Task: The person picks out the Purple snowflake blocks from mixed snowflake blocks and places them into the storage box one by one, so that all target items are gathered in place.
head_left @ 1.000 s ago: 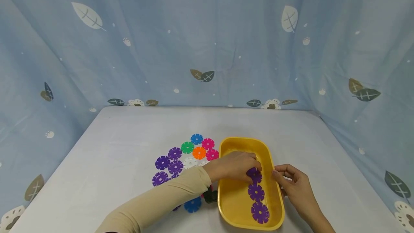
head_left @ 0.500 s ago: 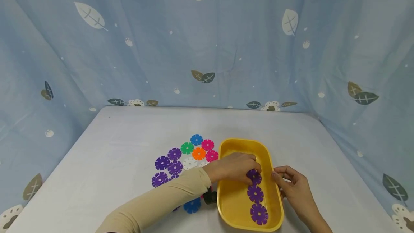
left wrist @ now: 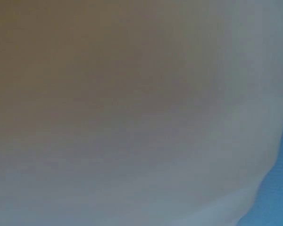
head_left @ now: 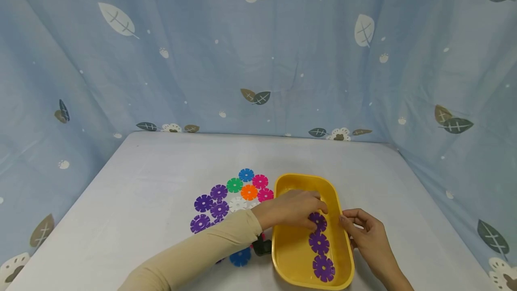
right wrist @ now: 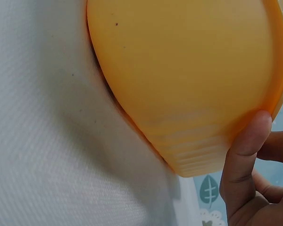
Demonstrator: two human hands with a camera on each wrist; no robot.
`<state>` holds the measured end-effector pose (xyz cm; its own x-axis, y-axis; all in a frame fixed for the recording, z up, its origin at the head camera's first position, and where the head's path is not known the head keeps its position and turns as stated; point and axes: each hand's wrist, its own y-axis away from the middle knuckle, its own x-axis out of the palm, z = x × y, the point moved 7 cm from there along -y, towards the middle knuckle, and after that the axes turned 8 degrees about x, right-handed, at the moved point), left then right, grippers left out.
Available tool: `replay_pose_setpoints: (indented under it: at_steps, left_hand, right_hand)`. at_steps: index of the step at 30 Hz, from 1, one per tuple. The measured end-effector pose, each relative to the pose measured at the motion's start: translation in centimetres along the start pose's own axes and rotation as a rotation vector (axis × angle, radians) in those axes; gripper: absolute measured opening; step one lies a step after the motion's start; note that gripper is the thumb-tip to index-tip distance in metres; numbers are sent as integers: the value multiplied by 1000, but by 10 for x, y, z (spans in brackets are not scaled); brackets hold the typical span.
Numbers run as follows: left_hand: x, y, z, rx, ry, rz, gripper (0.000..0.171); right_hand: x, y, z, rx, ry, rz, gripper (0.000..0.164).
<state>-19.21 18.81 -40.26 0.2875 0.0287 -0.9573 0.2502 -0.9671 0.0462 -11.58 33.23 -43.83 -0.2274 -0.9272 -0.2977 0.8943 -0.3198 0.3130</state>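
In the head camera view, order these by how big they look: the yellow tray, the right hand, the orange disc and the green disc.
1. Yellow tray
2. Right hand
3. Orange disc and green disc: too alike to rank; the orange one looks slightly nearer the camera.

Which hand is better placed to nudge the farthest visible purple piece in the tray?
Likely the left hand: it reaches inside the yellow tray, at that purple piece. The right hand is outside, at the rim.

The left hand (head_left: 291,209) partly hides a purple disc (head_left: 319,222) in the tray (head_left: 288,253).
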Motion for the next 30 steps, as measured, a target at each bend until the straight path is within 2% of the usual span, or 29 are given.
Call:
replay_pose_setpoints:
  at_steps: [9,15,23,30]
  left_hand:
    - [-12,12,-9,22,-29,-38,48]
    - [-16,24,-13,19,-6,-70,48]
    - [-25,46,-24,60,55,-150,43]
    - [-28,64,-34,65,91,-163,45]
  right_hand:
    - [1,1,1,-6,12,-11,38]
    - [0,2,2,8,25,-19,36]
    - [1,1,1,8,7,-3,40]
    - [0,1,1,23,21,-12,38]
